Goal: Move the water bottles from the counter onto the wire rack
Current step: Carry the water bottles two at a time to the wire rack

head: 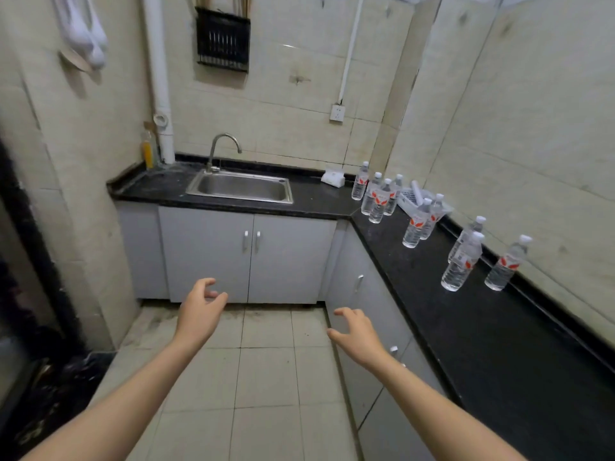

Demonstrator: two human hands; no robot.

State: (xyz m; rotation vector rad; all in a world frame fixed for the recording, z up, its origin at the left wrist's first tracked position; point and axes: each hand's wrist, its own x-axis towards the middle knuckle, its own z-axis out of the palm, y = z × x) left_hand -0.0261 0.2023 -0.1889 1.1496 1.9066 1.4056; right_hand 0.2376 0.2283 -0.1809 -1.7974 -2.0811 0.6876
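Note:
Several clear water bottles with white caps and red labels stand upright on the black L-shaped counter [466, 327] along the right wall. One cluster [377, 197] stands near the corner, a pair [419, 221] stands further along, and three more [462, 261] are nearest me. A black wire rack [222, 41] hangs on the back wall above the sink. My left hand [199, 311] and my right hand [357, 334] reach forward over the floor, both empty with fingers spread, well short of the bottles.
A steel sink [239, 186] with a curved tap [223, 149] sits in the back counter. A white basket [411, 197] and a tissue pack [332, 177] lie near the corner. A yellow bottle [147, 154] stands by the white pipe. Grey cabinets line the tiled floor.

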